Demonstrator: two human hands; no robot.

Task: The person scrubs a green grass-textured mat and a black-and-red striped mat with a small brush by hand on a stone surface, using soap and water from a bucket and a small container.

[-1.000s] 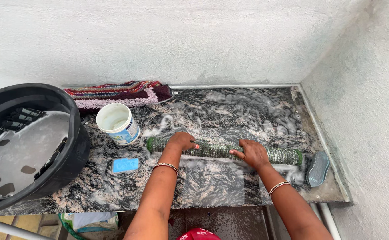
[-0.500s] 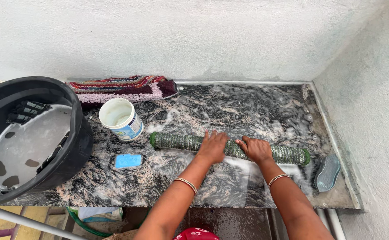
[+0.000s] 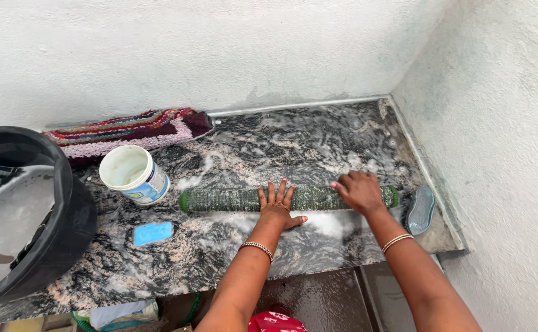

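Hands flat, fingers spread, clamped on nothing: left hand [image 3: 276, 206], right hand [image 3: 359, 191] pressing rolled green mat [image 3: 232, 200] lying across soapy wet desk [image 3: 318, 144]. Rolled fully, lather remaining. Blue soap bar [image 3: 153, 233] nearby.

Home washing slab [image 3: 318, 147], soapy granite.

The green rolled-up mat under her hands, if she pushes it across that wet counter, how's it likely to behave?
The rolled green mat is a long cylinder, so it would probably roll rather than slide. The stone counter is soapy and wet, so it may also skid. It looks soaked, likely heavy for its size, and may sag if lifted at one end. Left hand and right hand press flat on it.
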